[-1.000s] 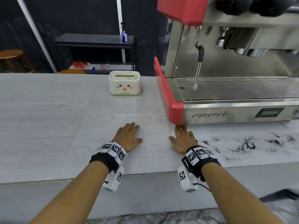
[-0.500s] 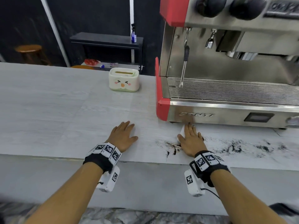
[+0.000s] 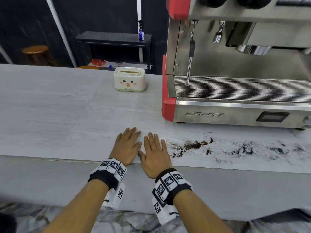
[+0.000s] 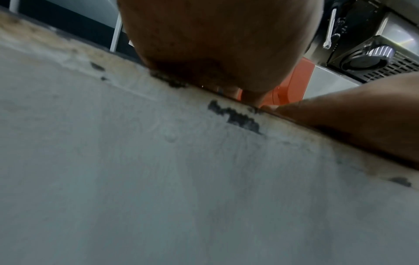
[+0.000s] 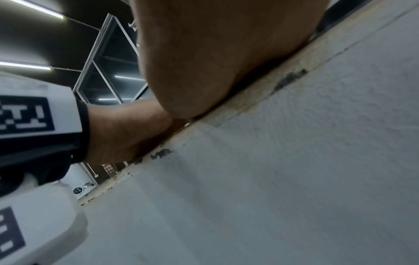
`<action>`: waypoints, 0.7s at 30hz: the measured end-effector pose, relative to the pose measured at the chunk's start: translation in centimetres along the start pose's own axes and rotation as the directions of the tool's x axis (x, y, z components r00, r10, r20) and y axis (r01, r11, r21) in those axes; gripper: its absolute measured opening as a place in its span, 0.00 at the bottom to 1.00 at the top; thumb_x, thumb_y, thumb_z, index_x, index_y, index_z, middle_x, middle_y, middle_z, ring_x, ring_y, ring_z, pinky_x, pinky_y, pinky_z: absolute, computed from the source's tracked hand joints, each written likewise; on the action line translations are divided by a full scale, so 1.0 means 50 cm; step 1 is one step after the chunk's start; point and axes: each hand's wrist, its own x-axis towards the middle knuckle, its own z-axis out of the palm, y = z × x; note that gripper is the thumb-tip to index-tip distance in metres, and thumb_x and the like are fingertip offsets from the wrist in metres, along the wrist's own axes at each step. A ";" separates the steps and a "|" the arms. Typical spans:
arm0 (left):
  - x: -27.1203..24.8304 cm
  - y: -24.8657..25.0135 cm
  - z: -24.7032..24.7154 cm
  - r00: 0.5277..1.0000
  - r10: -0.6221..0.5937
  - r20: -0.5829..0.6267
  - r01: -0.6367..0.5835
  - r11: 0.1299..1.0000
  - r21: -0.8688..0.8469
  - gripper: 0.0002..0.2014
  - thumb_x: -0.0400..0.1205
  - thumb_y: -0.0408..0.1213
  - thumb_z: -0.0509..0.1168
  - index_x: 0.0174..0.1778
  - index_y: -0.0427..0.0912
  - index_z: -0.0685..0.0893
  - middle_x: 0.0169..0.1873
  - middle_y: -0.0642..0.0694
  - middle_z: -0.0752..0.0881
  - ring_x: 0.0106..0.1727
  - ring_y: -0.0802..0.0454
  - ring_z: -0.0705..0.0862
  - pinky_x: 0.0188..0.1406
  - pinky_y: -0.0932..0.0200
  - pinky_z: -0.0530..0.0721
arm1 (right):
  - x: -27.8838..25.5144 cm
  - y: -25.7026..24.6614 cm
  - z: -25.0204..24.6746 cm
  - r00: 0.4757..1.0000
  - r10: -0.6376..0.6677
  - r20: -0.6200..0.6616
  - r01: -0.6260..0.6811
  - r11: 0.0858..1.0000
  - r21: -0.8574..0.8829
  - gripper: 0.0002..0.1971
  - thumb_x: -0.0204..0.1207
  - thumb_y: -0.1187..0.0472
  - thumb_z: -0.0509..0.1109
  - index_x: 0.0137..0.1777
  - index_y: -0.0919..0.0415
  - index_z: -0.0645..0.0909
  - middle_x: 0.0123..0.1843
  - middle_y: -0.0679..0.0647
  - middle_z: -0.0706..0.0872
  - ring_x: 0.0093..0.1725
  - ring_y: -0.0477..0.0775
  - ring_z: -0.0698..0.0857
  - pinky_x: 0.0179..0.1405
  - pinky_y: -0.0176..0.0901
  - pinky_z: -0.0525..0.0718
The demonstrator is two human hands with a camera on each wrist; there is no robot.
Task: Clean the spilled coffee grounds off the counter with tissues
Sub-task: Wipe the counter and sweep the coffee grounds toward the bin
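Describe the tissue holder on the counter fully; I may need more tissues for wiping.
The tissue holder is a small rounded box, cream-white with a pale green tinge at its base, glossy like ceramic or plastic. Its front bears a cartoon face: squinting eyes, pink cheeks, an orange beak. A long slot opens in its top; no tissue sticks out. It stands upright on the counter, left of the espresso machine, beyond both hands, touched by nothing.

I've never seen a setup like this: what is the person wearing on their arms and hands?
Both hands, left and right, are bare, with no sleeves. Each wrist has a black band with white black-patterned square marker tiles and a white camera box beneath, with a thin black cable.
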 end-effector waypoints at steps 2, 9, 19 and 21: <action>0.000 -0.008 0.009 1.000 0.009 -0.005 -0.009 1.000 0.021 0.26 0.85 0.51 0.49 0.81 0.52 0.59 0.83 0.51 0.55 0.84 0.52 0.49 0.82 0.51 0.43 | -0.001 0.004 0.002 1.000 0.000 -0.010 0.000 1.000 -0.007 0.44 0.70 0.40 0.23 0.85 0.60 0.43 0.87 0.56 0.40 0.86 0.54 0.39 0.84 0.56 0.36; -0.002 -0.020 0.021 0.997 0.066 -0.033 -0.061 0.989 0.131 0.32 0.80 0.58 0.38 0.81 0.52 0.57 0.83 0.51 0.55 0.84 0.52 0.50 0.84 0.51 0.46 | -0.018 0.065 -0.005 0.998 0.058 -0.035 -0.059 0.998 -0.028 0.41 0.73 0.41 0.25 0.85 0.59 0.41 0.87 0.53 0.39 0.86 0.51 0.39 0.83 0.52 0.35; -0.005 -0.018 0.021 0.996 0.070 -0.051 -0.064 0.990 0.124 0.31 0.81 0.55 0.41 0.81 0.51 0.59 0.83 0.51 0.57 0.84 0.52 0.52 0.84 0.51 0.47 | -0.071 0.191 -0.043 0.978 0.210 -0.002 -0.209 0.974 -0.093 0.45 0.68 0.38 0.21 0.85 0.59 0.38 0.87 0.52 0.37 0.85 0.50 0.37 0.82 0.49 0.34; -0.007 -0.017 0.020 0.996 0.072 -0.056 -0.066 0.991 0.117 0.30 0.82 0.54 0.42 0.81 0.51 0.59 0.83 0.51 0.57 0.84 0.51 0.52 0.84 0.50 0.47 | -0.080 0.210 -0.050 0.971 0.238 0.005 -0.236 0.968 -0.090 0.43 0.72 0.37 0.23 0.85 0.59 0.37 0.87 0.52 0.37 0.85 0.50 0.38 0.82 0.49 0.34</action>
